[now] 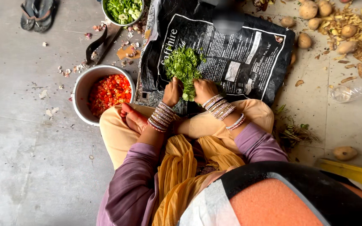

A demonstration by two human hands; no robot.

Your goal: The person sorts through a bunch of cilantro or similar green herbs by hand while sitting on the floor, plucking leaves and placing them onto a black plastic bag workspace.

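I sit cross-legged on the floor. My left hand (173, 91) and my right hand (204, 89) are side by side, both closed on a bunch of green leafy herbs (188, 93). Just beyond them a heap of chopped greens (183, 62) lies on a black printed plastic bag (248, 62) spread flat on the floor. Both wrists carry several bangles. The near end of the bunch is hidden between my hands.
A steel bowl (80, 98) of chopped red tomato stands by my left knee. Another bowl (105, 12) of chopped green vegetables stands farther back. Potatoes (308, 9) and peels (357, 29) lie at the far right, with a plastic bottle (352, 90), discarded stems (292, 132) and sandals (38, 14) around.
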